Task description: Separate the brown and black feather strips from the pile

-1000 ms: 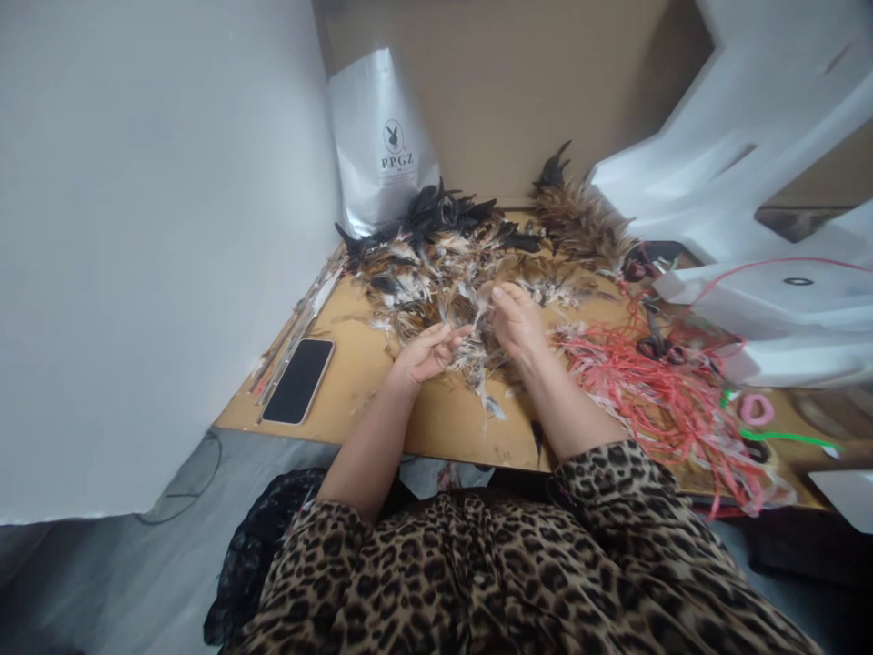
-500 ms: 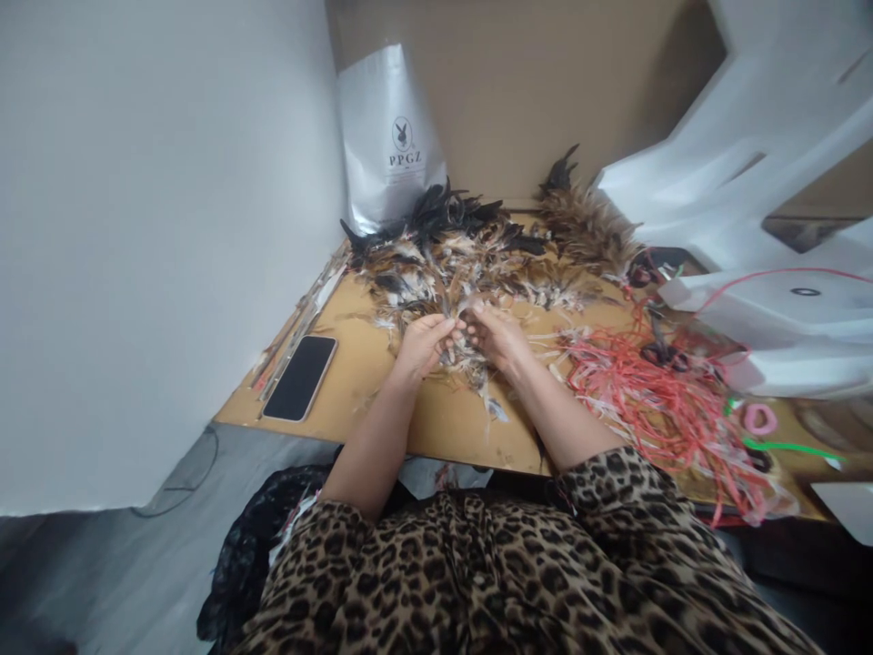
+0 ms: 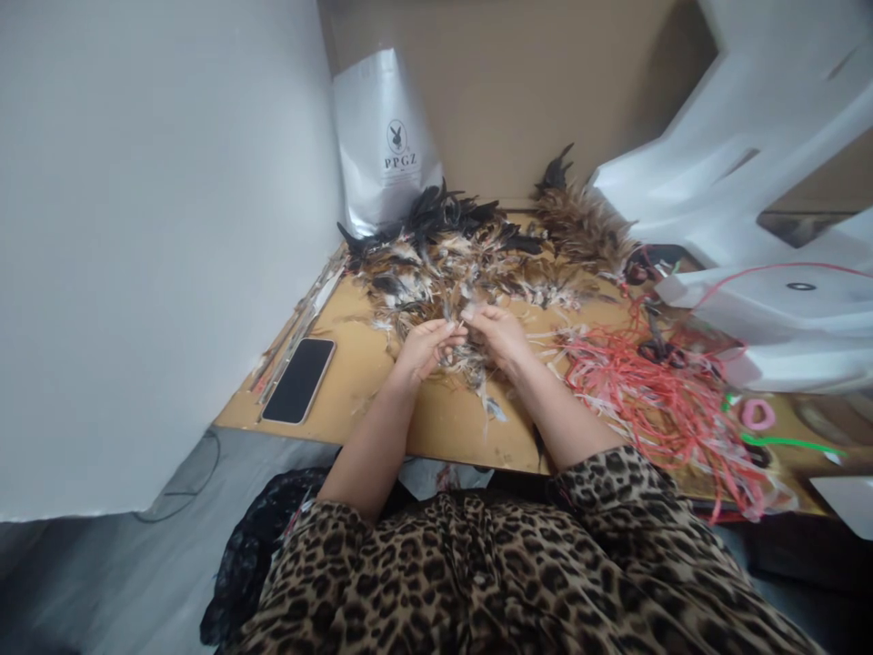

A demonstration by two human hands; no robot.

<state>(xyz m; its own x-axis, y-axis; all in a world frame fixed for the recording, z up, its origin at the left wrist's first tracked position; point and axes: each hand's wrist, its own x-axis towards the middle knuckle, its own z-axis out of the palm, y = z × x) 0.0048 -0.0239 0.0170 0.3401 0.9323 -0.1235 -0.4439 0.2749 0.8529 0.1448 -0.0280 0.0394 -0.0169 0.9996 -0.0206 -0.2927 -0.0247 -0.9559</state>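
Observation:
My left hand (image 3: pixel 431 347) is closed in a pinch, with a small brown feather (image 3: pixel 448 305) rising from its fingertips. Close beside it, my right hand (image 3: pixel 497 335) also pinches; a pale, blurred feather (image 3: pixel 470 309) seems to be between its thumb and fingers. The fingertips of both hands almost meet. Under and beyond them lies a loose heap of brown, white and black feathers (image 3: pixel 436 246). Pale feather scraps (image 3: pixel 470 368) lie on the tabletop just below the hands.
A phone (image 3: pixel 298 380) lies on the wooden table (image 3: pixel 361 409) at left. Behind the heap stands a silver bag (image 3: pixel 382 136), with a brown feather bundle (image 3: pixel 587 227) to its right. Red and white strips (image 3: pixel 647 391) and a white sewing machine (image 3: pixel 784 309) occupy the right side.
My fingertips have drawn slightly apart, the right hand shifting a little. Both hands stay over the same spot, and the whole view has shifted slightly.

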